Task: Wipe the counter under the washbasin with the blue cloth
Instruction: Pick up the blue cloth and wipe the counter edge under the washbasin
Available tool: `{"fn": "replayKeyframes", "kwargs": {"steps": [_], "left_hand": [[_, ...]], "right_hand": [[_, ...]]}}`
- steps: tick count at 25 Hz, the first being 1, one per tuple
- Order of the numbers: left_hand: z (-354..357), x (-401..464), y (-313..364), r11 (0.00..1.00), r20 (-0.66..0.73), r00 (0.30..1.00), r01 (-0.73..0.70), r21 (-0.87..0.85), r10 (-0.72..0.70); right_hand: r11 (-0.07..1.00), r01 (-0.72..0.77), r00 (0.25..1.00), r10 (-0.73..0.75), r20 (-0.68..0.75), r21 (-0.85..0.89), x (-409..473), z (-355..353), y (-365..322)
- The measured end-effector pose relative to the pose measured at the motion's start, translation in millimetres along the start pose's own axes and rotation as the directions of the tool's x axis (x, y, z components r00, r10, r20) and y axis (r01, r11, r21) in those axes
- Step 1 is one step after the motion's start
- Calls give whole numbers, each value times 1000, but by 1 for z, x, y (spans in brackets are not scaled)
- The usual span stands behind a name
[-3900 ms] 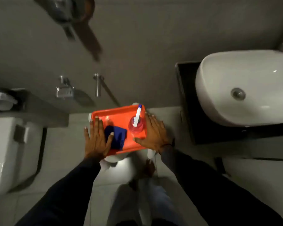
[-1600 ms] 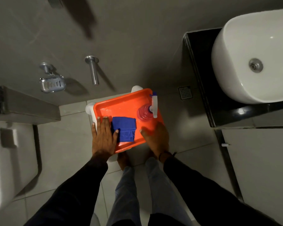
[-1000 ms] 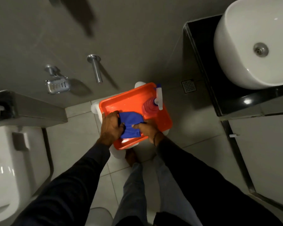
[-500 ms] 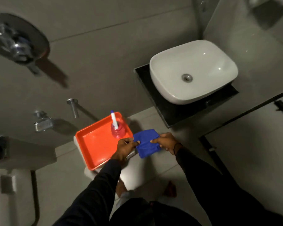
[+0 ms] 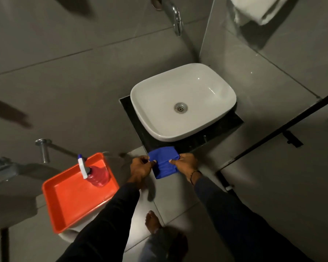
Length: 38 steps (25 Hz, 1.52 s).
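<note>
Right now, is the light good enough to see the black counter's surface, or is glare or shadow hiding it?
Head view: dim overall; counter reads near-black, detail lost; small glints inside the washbasin; blue cloth clear, held in left hand and right hand; wide-angle bending at edges.

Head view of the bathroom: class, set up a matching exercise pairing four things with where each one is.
Things:
1. blue cloth
2. spray bottle
3. washbasin
4. tap

Places:
A. on the black counter
B. on the wall above the basin
C. between both hands
D. in the orange tray

Pairs: 1-C, 2-D, 3-A, 4-B
</note>
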<state>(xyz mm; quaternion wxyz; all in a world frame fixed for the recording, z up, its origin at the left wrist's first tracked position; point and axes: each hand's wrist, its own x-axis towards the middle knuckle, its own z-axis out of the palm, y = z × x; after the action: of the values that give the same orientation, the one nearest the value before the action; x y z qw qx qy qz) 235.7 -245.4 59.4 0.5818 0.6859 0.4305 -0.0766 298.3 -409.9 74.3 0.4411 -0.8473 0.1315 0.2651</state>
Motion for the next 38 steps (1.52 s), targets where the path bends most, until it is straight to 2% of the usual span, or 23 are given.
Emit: {"fn": "replayKeyframes", "kwargs": {"steps": [3, 4, 5, 6, 7, 8, 9, 11, 13, 15, 17, 19, 21, 23, 27, 29, 34, 38], "left_hand": [[8, 22, -4, 989, -28, 997, -66, 134, 70], [10, 28, -6, 981, -23, 996, -87, 172, 92], [9, 30, -9, 975, -15, 995, -97, 201, 102], [8, 32, -10, 971, -3, 994, -102, 217, 105], [7, 32, -10, 968, 4, 994, -104, 227, 105], [4, 33, -8, 967, -1, 994, -107, 230, 111], [-1, 35, -6, 964, -16, 991, -127, 235, 135], [-11, 37, 4, 936, -83, 961, -235, 263, 265], [-20, 43, 24, 869, -205, 875, -354, 346, 438], [-20, 47, 54, 774, -282, 752, -445, 449, 596], [-5, 52, 86, 683, -225, 692, -506, 527, 686], [14, 55, 107, 613, -104, 709, -516, 599, 698], [34, 60, 117, 578, -45, 756, -460, 674, 654], [46, 63, 120, 577, -74, 795, -370, 728, 603], [45, 65, 113, 539, -96, 779, -333, 774, 619], [48, 65, 112, 531, -110, 770, -321, 785, 628], [51, 61, 115, 512, -117, 764, -302, 804, 635], [51, 63, 112, 518, -135, 742, -314, 796, 657]], "right_hand": [[995, 48, 988, -61, -142, -92, 10, 7, 4], [973, 109, 964, -154, -219, -203, 8, 8, 10], [902, 225, 909, -330, -253, -367, 4, 11, 18], [766, 356, 831, -522, -195, -535, 2, 16, 26], [599, 474, 742, -667, -73, -646, 0, 21, 33], [436, 571, 663, -744, 78, -696, 0, 28, 38], [318, 640, 623, -748, 230, -700, 1, 37, 40], [218, 699, 617, -666, 420, -681, 6, 47, 45], [216, 720, 618, -632, 467, -659, 13, 45, 52], [227, 736, 598, -660, 455, -638, 20, 35, 60], [286, 784, 578, -659, 481, -550, 29, 24, 64], [327, 808, 564, -668, 485, -490, 37, 11, 67], [341, 806, 567, -682, 462, -484, 51, -14, 70], [346, 794, 574, -696, 431, -499, 71, -49, 77], [319, 764, 578, -725, 374, -561, 125, -135, 85], [318, 718, 609, -718, 337, -620, 159, -183, 85], [364, 537, 773, -573, 272, -761, 223, -278, 79], [384, 516, 792, -555, 255, -765, 221, -276, 79]]}}
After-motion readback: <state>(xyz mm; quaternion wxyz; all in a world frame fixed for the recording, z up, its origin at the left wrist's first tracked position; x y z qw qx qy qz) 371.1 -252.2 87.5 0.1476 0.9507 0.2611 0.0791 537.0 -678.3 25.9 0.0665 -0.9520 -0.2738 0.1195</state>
